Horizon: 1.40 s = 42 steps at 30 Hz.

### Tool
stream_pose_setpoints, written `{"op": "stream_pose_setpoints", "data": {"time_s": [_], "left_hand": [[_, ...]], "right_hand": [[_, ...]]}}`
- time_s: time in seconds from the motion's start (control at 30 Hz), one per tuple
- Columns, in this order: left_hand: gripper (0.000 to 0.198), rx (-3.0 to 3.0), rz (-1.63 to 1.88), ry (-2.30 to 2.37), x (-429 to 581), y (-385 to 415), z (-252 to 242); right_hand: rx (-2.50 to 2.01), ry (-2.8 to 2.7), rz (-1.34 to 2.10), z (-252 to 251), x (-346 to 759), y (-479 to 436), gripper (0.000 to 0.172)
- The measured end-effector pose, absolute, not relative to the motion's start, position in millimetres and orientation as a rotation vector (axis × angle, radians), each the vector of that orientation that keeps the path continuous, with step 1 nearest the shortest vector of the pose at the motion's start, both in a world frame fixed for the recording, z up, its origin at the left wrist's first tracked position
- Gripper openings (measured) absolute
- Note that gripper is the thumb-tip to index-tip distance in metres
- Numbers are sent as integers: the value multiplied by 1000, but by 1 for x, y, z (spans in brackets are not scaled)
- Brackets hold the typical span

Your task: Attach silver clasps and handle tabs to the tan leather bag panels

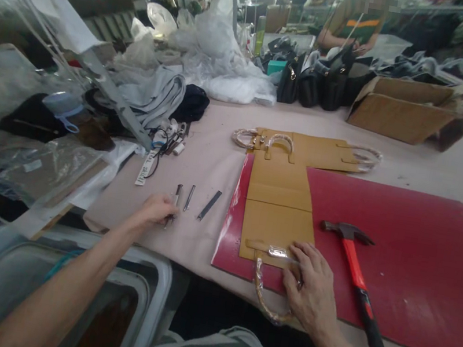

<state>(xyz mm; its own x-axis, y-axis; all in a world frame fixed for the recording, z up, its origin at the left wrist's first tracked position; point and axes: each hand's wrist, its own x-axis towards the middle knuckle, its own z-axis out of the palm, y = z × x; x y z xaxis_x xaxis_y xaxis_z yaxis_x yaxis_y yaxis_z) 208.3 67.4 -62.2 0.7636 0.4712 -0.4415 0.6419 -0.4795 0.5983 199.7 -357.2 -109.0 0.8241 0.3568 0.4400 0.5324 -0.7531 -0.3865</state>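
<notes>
My left hand [156, 209] pinches a slim metal punch [178, 193] on the table. Just right of it lie a second thin metal punch [189, 198] and a flat dark metal bar [209, 205]. My right hand [314, 286] is closed over the near right corner of a tan leather bag panel [278, 225], beside a plastic-wrapped metal plate [277, 252]. A wrapped looped handle [259, 288] hangs from that end over the table edge. What sits under my right fingers is partly hidden. A hammer [350, 257] with a red and black handle lies right of the panel.
A red board [416, 255] lies beneath part of the panel. More tan leather with wrapped handles [323, 151] spreads behind. Farther back are a cardboard box [404, 110], black bags [311, 83] and plastic wrap [227, 61]. A tub [159, 279] stands below left. Across the table is another person [351, 28].
</notes>
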Motion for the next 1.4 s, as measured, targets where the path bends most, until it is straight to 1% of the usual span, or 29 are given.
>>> {"op": "stream_pose_setpoints", "data": {"time_s": [0.1, 0.2, 0.3, 0.43, 0.57, 0.67, 0.73, 0.8, 0.87, 0.9, 1.0, 1.03, 1.07, 1.13, 1.2, 1.33, 1.4], "left_hand": [[23, 1844, -189, 739, 192, 58, -53], [30, 1350, -126, 629, 177, 39, -50], [36, 1125, -149, 524, 170, 9, -54], [37, 1092, -41, 421, 175, -38, -63], [32, 1228, 27, 252, 182, -76, -70], [29, 1332, 46, 151, 181, -92, -75], [28, 1378, 68, 105, 179, -98, -79], [25, 1423, 92, 60, 177, -102, -83], [23, 1462, 106, 22, 175, -104, -87], [23, 1471, 110, 8, 174, -105, -89], [24, 1442, 106, 3, 174, -106, -94], [25, 1419, 103, 15, 175, -106, -95], [27, 1394, 98, 32, 176, -106, -96], [31, 1355, 80, 69, 178, -104, -97], [34, 1325, 55, 95, 181, -103, -98], [37, 1274, 14, 112, 183, -103, -99], [37, 1257, 9, 119, 183, -103, -99]], "right_hand": [[-2474, -685, -455, -110, 200, -360, 39], [-2457, -710, -452, -109, 197, -361, 41], [-2471, -709, -455, -105, 191, -360, 42], [-2516, -697, -424, -100, 182, -359, 42], [-2464, -585, -426, -98, 166, -356, 43], [-2321, -291, -502, -93, 145, -352, 40], [-2197, 40, -510, -89, 128, -348, 39], [-1998, 426, -409, -86, 111, -345, 41], [-1663, 724, -222, -84, 99, -341, 42], [-1457, 797, -108, -83, 95, -339, 40], [-883, 859, 211, -78, 90, -334, 18], [-757, 883, 289, -75, 91, -333, 12], [-673, 919, 350, -72, 93, -332, 10], [-607, 969, 446, -67, 99, -333, 13], [-611, 902, 546, -64, 106, -334, 18], [-707, 562, 693, -67, 124, -330, 37], [-836, 421, 679, -70, 132, -323, 37]]}}
